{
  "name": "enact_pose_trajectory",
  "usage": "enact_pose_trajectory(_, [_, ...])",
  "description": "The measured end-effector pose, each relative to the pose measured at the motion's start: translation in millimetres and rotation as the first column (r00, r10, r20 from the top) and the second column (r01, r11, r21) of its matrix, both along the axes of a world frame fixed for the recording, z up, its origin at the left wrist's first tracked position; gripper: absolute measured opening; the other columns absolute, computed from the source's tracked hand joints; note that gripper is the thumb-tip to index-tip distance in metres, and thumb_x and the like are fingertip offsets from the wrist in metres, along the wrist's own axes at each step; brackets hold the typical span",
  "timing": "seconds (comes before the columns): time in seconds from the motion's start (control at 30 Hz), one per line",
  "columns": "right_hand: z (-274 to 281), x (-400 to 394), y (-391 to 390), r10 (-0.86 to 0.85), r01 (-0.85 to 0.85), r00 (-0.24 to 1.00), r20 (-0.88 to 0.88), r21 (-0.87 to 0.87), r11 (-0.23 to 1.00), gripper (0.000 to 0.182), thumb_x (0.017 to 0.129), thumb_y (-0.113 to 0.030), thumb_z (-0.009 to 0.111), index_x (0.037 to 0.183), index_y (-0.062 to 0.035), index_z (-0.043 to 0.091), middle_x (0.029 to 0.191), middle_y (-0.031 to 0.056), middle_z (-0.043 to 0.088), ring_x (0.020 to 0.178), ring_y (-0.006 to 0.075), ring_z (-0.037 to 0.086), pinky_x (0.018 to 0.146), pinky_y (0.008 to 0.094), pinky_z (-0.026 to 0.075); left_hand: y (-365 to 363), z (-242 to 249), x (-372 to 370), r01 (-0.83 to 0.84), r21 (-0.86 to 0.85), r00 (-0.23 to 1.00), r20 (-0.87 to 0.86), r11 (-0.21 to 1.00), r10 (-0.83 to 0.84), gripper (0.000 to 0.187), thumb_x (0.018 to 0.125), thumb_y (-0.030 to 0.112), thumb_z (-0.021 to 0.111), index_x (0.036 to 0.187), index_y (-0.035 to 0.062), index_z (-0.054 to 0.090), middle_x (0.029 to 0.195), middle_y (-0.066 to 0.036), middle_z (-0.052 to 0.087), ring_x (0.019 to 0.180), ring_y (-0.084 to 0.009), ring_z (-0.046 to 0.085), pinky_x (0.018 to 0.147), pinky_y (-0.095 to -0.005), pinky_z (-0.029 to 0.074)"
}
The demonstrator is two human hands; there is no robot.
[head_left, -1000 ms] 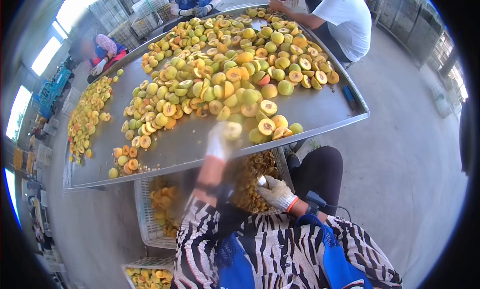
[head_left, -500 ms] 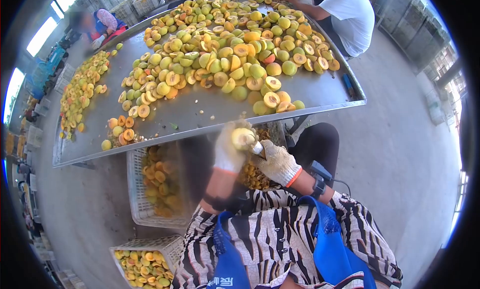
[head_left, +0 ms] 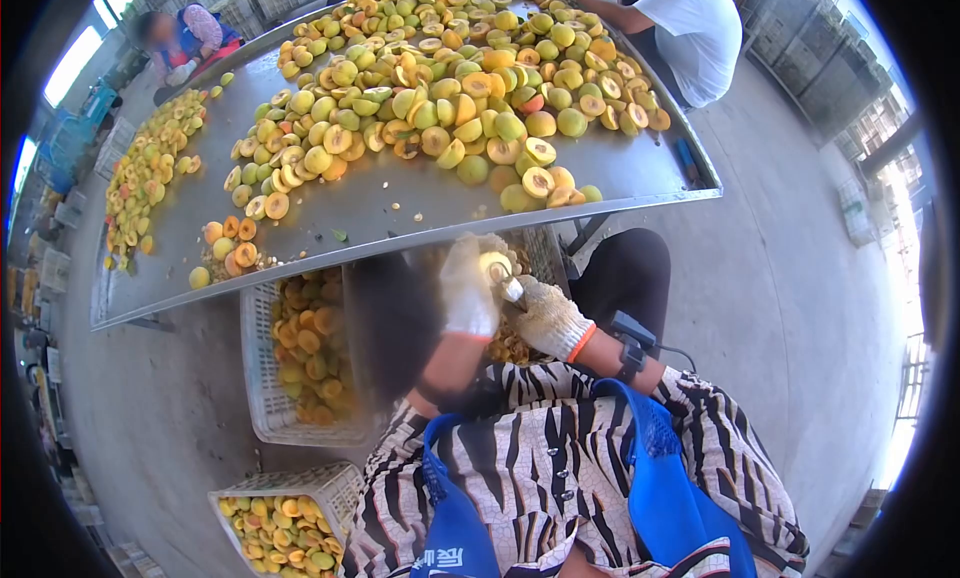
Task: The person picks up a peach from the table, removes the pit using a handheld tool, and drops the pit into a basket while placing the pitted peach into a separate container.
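My left hand (head_left: 468,288) grasping peach half (head_left: 495,269); right hand (head_left: 548,318) clenched on pitting tool (head_left: 514,291). Crate (head_left: 262,398) part full, table (head_left: 640,178) pile mostly uncut.

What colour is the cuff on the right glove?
Orange, on the right hand, seen in the head view.

Long steel table (head_left: 400,223), heaped halved peaches (head_left: 450,88), scattered pits (head_left: 400,190), concrete floor (head_left: 790,298), white crates (head_left: 262,378)
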State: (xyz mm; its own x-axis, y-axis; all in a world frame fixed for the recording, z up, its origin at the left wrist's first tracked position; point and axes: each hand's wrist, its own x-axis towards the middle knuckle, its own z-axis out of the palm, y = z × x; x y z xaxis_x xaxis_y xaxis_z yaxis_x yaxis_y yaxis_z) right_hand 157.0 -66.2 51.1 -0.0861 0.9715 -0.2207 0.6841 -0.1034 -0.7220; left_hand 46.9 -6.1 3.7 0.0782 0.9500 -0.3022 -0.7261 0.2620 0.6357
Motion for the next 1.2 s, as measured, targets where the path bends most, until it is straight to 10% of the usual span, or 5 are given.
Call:
enact_pose_trajectory(0.5, [-30.8,10.0,-6.3,0.16,-0.169,0.975,-0.155,-0.05,0.984,0.029,0.088,-0.023,0.059,0.109,-0.0026,0.059,0.095,0.0193,0.066,0.089,0.0327,0.065,0.08,0.0404,0.051,5.7,-15.1,-8.0,0.211,0.183,0.942,-0.302,0.96,-0.15,0.028,0.1,0.021,0.051,0.096,-0.0025,0.065,0.083,-0.011,0.068,0.059,-0.0164,0.063,0.049,-0.0268,0.051])
enact_pose_trajectory(0.6, [20.8,6.6,-1.6,-0.08,-0.111,0.952,-0.296,-0.576,0.81,0.028,0.086,-0.022,0.061,0.107,-0.0035,0.06,0.095,0.017,0.066,0.086,0.0316,0.065,0.078,0.0391,0.052,4.7,-4.5,-16.3,0.321,0.094,0.92,-0.268,0.942,-0.287,0.029,0.1,0.021,0.051,0.094,-0.0033,0.065,0.08,-0.012,0.068,0.057,-0.0176,0.063,0.049,-0.0275,0.052])
enact_pose_trajectory(0.7, [-32.4,8.8,-5.4,0.324,-0.332,0.94,0.105,0.071,0.941,0.027,0.085,-0.023,0.062,0.105,-0.0049,0.061,0.087,0.0118,0.066,0.081,0.0236,0.065,0.074,0.0352,0.053,4.2,-5.6,-16.2,0.374,0.113,0.907,-0.25,0.92,-0.338,0.03,0.099,0.023,0.053,0.092,-0.0037,0.065,0.077,-0.013,0.068,0.056,-0.0184,0.064,0.049,-0.0272,0.052])
enact_pose_trajectory(0.87, [-24.6,16.6,-7.7,-0.027,-0.241,0.838,-0.545,-0.415,0.877,0.024,0.085,-0.025,0.064,0.097,-0.0048,0.064,0.077,0.006,0.065,0.076,0.0127,0.063,0.068,0.0296,0.051,0.9,-19.3,-2.2,0.172,0.145,0.973,-0.18,0.974,-0.145,0.034,0.097,0.029,0.056,0.091,-0.0035,0.065,0.078,-0.013,0.069,0.058,-0.0183,0.064,0.05,-0.0267,0.051])
enact_pose_trajectory(1.2, [-37.4,31.9,-2.3,-0.131,-0.368,0.749,-0.649,-0.572,0.733,0.022,0.088,-0.026,0.065,0.093,-0.0054,0.065,0.073,0.0026,0.063,0.059,0.0128,0.057,0.052,0.028,0.046,1.0,-25.7,-13.3,0.321,0.25,0.921,-0.308,0.913,-0.239,0.031,0.098,0.028,0.052,0.102,-0.0016,0.061,0.082,-0.012,0.068,0.07,-0.0225,0.067,0.058,-0.0328,0.055])
